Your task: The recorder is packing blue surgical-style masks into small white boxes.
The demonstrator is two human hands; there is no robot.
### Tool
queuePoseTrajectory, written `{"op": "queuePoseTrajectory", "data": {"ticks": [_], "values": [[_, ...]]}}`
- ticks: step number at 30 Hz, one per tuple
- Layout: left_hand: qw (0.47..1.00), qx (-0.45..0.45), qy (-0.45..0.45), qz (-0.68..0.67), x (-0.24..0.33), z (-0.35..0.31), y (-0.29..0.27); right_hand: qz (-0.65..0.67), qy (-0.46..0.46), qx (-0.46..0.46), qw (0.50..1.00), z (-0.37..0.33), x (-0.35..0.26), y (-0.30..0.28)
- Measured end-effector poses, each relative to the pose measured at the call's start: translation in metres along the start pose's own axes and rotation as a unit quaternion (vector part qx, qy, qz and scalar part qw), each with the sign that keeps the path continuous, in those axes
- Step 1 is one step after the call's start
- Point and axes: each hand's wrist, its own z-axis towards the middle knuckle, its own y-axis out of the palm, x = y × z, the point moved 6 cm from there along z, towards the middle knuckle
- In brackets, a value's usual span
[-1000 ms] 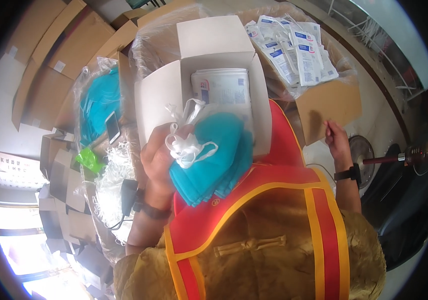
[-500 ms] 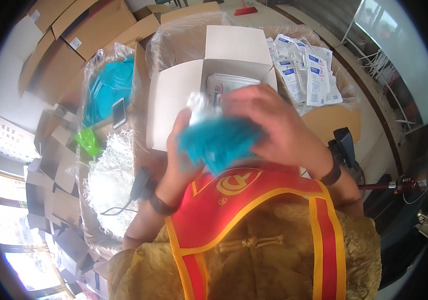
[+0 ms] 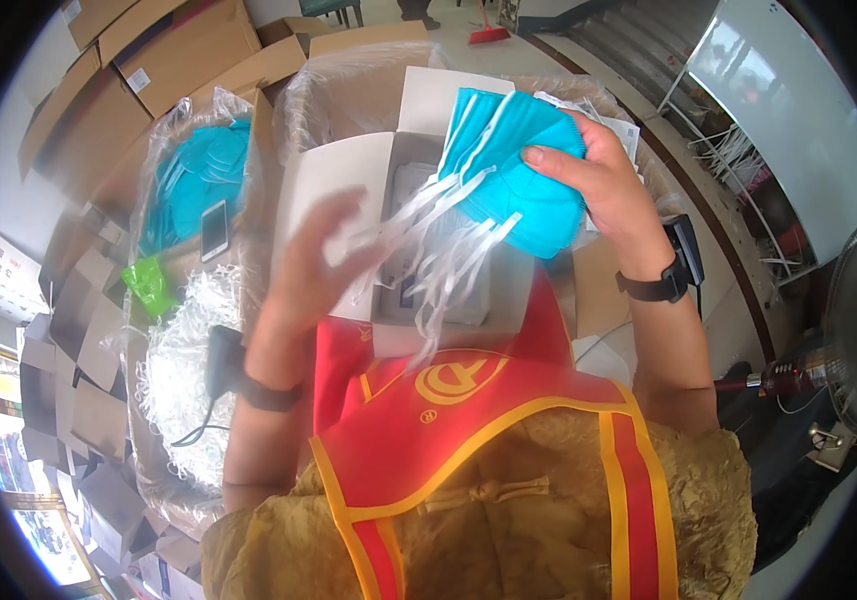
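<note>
A stack of teal face masks [image 3: 533, 165] is gripped in my right hand [image 3: 616, 190], thumb on top, raised over the right side of an open white box [image 3: 333, 180]. White straps [image 3: 443, 260] dangle from the masks toward the lower left, across the box's opening. My left hand [image 3: 316, 258], slightly blurred, is by the box's left side with thumb and fingers apart and nothing seen in it. Flat white packets [image 3: 468, 295] lie inside the box, partly hidden behind the straps.
At the left, a plastic-lined carton holds more teal masks [image 3: 198, 165]; below are a phone [image 3: 214, 231], a green wrapper [image 3: 149, 287] and a heap of white straps [image 3: 188, 375]. Cardboard boxes [image 3: 173, 60] stand behind. White packets [image 3: 608, 125] lie behind my right hand.
The masks, earlier between both hands low over the box front, have moved up and right in my right hand. My left hand has come away to the left, and the straps now hang loose.
</note>
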Motion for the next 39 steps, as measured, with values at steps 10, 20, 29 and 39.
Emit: {"op": "queuePoseTrajectory", "data": {"ticks": [10, 20, 29, 39], "values": [[0.884, -0.005, 0.308, 0.352, 0.104, 0.015, 0.029, 0.105, 0.107, -0.08, 0.985, 0.004, 0.005, 0.038], [0.876, -0.112, 0.335, 0.329, 0.121, 0.021, 0.017, 0.244, 0.182, -0.126, 0.944, -0.01, 0.034, 0.045], [0.868, -0.091, 0.345, 0.345, 0.127, 0.013, 0.03, 0.331, 0.208, -0.123, 0.912, -0.021, 0.046, 0.057], [0.874, -0.037, 0.304, 0.377, 0.098, 0.022, 0.018, 0.432, 0.197, -0.167, 0.864, -0.064, 0.118, 0.071]]}}
